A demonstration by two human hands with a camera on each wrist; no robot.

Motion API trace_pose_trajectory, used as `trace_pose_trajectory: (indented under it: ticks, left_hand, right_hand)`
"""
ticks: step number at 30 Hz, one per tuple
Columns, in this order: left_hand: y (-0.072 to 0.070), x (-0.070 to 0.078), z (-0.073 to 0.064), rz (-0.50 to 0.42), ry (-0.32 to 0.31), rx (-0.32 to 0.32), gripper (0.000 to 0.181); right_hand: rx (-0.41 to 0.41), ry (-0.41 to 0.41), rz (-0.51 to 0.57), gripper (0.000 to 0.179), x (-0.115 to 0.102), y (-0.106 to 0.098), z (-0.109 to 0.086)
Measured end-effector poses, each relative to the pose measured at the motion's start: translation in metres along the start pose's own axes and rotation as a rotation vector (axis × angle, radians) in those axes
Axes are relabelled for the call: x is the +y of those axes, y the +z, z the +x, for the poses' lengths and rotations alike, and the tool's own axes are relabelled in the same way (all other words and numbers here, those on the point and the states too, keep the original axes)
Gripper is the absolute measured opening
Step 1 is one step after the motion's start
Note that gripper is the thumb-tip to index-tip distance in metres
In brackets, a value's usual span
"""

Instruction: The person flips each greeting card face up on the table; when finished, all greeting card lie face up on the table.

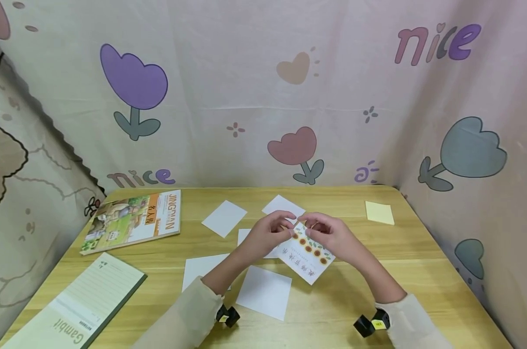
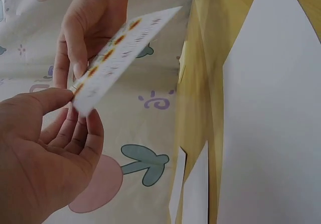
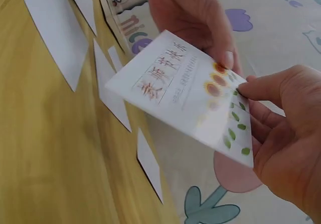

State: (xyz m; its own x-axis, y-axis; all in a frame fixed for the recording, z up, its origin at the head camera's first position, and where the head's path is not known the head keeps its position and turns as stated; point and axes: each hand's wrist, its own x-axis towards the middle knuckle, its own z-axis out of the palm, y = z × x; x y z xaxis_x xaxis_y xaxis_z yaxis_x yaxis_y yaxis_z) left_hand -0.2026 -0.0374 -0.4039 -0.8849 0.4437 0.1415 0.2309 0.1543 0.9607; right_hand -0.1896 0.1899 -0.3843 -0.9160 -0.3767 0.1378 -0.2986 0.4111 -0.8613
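Both hands hold a greeting card (image 1: pixel 309 257) with a row of sunflowers and Chinese writing, tilted above the wooden table. My left hand (image 1: pixel 265 236) pinches it near a corner at its flowered edge, as the left wrist view shows with the thumb on the card (image 2: pixel 108 66). On the same edge my right hand (image 1: pixel 337 240) grips with the thumb on the printed face and fingers behind. In the right wrist view, green leaves and sunflowers line the card (image 3: pixel 170 91) beside that thumb. Several white cards (image 1: pixel 265 293) lie around and beneath the hands, some partly hidden by the left arm.
A picture-covered book (image 1: pixel 132 220) lies at the back left, with a pale green notebook (image 1: pixel 75 305) in front of it. At the back right is a yellow sticky note (image 1: pixel 379 213). A patterned curtain (image 1: pixel 211 97) borders the table's far side.
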Motion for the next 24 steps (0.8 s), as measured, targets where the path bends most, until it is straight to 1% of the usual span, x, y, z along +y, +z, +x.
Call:
trace_pose_trajectory:
  ticks: [3,5,8,11,13,17,19,22,24]
  left_hand:
    - [-0.002,-0.002,0.001,-0.022,-0.003,0.008,0.032]
    - [-0.004,-0.003,0.002,-0.041,-0.006,0.014,0.032]
    - [-0.006,-0.004,0.003,-0.076,-0.011,0.029,0.032]
    - [-0.008,-0.003,0.004,-0.094,-0.027,0.069,0.033]
    - [-0.009,-0.003,0.004,-0.093,-0.037,0.104,0.033]
    - [-0.01,0.0,0.004,-0.087,-0.022,0.174,0.029]
    - [-0.011,0.001,0.004,-0.095,-0.004,0.198,0.027]
    - [-0.012,0.001,0.004,-0.096,0.017,0.205,0.024]
    - [-0.013,0.002,0.003,-0.075,0.016,0.183,0.021]
  right_hand:
    - [0.054,0.065,0.071,0.031,-0.001,-0.007,0.0]
    - [0.103,0.093,0.116,0.031,-0.002,-0.011,0.001]
    - [0.175,0.1,0.169,0.031,-0.001,-0.016,0.002]
    - [0.243,0.102,0.221,0.031,0.001,-0.018,0.004]
    - [0.268,0.094,0.274,0.032,0.001,-0.018,0.005]
    - [0.28,0.078,0.355,0.03,0.001,-0.014,0.006]
    - [0.273,0.072,0.366,0.029,0.002,-0.013,0.006]
    - [0.254,0.068,0.327,0.032,0.002,-0.013,0.005]
    - [0.232,0.069,0.268,0.035,0.002,-0.013,0.004]
